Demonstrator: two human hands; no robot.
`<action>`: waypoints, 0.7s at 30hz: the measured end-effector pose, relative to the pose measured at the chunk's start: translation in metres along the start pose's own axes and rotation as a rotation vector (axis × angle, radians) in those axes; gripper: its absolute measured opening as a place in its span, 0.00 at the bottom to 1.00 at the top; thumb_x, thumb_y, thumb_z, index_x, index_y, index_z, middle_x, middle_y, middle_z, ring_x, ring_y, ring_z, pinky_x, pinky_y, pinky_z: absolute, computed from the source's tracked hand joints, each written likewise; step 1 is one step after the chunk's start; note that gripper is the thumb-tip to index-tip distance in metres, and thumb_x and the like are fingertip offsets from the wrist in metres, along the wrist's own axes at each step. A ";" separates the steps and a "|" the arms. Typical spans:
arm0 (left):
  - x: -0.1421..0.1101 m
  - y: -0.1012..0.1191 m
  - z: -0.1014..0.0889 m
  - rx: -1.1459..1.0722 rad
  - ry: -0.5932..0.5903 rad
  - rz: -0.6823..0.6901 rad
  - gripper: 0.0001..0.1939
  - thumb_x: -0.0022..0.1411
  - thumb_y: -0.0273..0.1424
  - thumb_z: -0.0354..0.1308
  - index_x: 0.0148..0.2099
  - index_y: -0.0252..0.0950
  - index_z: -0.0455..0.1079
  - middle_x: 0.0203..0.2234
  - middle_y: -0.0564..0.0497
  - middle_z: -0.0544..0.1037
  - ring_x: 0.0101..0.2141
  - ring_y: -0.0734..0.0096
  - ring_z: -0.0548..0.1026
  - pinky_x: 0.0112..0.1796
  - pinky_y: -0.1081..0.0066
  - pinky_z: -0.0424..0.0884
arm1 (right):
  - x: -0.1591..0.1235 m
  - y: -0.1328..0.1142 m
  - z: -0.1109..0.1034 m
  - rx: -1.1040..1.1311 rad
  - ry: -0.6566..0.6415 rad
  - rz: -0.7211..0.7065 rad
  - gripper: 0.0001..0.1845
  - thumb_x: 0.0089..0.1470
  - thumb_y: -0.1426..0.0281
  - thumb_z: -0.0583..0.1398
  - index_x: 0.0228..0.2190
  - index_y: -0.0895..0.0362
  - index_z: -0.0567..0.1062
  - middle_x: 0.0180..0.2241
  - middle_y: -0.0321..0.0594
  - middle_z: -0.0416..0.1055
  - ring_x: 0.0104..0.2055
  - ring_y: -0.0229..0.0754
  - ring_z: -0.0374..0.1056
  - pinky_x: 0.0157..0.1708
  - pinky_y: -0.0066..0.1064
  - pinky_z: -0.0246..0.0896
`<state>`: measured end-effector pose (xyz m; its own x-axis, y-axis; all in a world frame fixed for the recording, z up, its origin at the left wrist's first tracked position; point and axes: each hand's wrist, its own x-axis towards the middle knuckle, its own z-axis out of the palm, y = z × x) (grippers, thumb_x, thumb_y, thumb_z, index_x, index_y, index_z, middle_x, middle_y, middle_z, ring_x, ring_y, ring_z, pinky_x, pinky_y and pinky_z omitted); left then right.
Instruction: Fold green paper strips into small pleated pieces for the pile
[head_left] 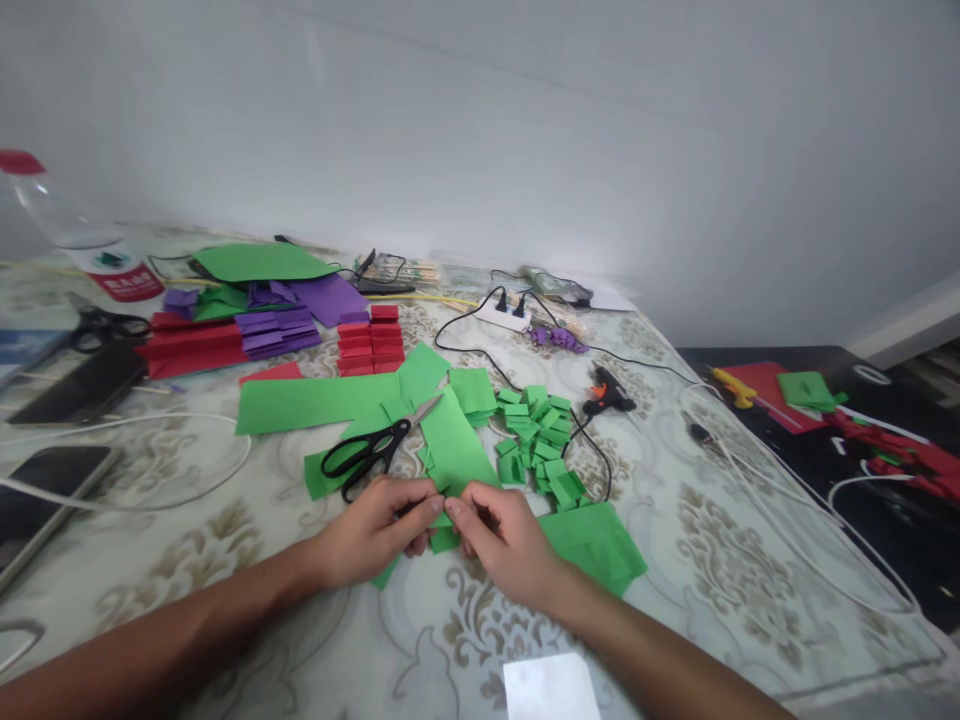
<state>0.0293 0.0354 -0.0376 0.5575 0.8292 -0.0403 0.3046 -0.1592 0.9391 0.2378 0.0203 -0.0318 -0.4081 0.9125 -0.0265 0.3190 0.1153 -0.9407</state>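
Observation:
Close together over the table, my left hand (390, 520) and my right hand (506, 535) pinch a small piece of green paper (442, 520) between thumbs and fingers. The fingers hide most of that piece. Just beyond them lies a longer green paper strip (456, 440). Black-handled scissors (375, 445) rest on green paper beside my left hand, blades pointing away to the right. A pile of small folded green paper pieces (540, 435) sits past my right hand. Under my right wrist spreads a larger green sheet (596, 545).
A glue gun (607, 392) and a power strip (504, 315) with black cables are at the back right. Red paper (371, 345) and purple paper (277, 332) lie at the back left, near a bottle (112, 265). Phones (52, 490) and white cables lie left.

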 end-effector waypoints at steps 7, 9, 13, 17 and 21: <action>0.000 0.001 -0.001 -0.002 -0.012 0.008 0.23 0.74 0.41 0.48 0.28 0.36 0.65 0.19 0.52 0.74 0.22 0.73 0.71 0.27 0.75 0.66 | -0.001 0.000 0.000 0.005 -0.003 0.002 0.24 0.69 0.57 0.55 0.23 0.54 0.64 0.20 0.32 0.63 0.23 0.36 0.59 0.25 0.29 0.50; -0.001 0.001 -0.001 0.001 -0.011 0.004 0.23 0.74 0.41 0.48 0.28 0.36 0.65 0.19 0.52 0.74 0.22 0.73 0.71 0.27 0.75 0.66 | -0.001 0.000 -0.001 0.006 -0.003 -0.001 0.24 0.69 0.57 0.55 0.23 0.54 0.64 0.20 0.32 0.64 0.23 0.36 0.59 0.25 0.29 0.50; 0.000 0.002 -0.001 0.007 -0.009 -0.011 0.23 0.74 0.41 0.48 0.28 0.36 0.65 0.19 0.52 0.74 0.23 0.73 0.71 0.28 0.75 0.66 | 0.000 0.000 -0.001 -0.009 -0.001 -0.013 0.23 0.69 0.58 0.56 0.23 0.54 0.64 0.20 0.32 0.64 0.23 0.36 0.60 0.25 0.29 0.50; 0.000 0.002 0.000 0.007 -0.005 -0.021 0.23 0.74 0.41 0.48 0.28 0.36 0.65 0.19 0.53 0.73 0.22 0.73 0.71 0.27 0.75 0.65 | 0.001 0.001 -0.001 -0.007 0.003 -0.015 0.23 0.69 0.57 0.56 0.23 0.54 0.64 0.20 0.32 0.64 0.23 0.36 0.60 0.25 0.29 0.50; -0.001 0.001 -0.001 0.009 -0.006 -0.014 0.23 0.74 0.42 0.48 0.28 0.36 0.65 0.19 0.52 0.74 0.23 0.73 0.71 0.28 0.75 0.66 | 0.000 0.001 0.000 0.001 -0.001 -0.010 0.23 0.69 0.57 0.56 0.23 0.54 0.63 0.20 0.32 0.64 0.23 0.36 0.60 0.25 0.29 0.50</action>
<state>0.0287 0.0351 -0.0366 0.5574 0.8284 -0.0558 0.3193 -0.1519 0.9354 0.2382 0.0209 -0.0330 -0.4120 0.9110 -0.0178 0.3143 0.1237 -0.9412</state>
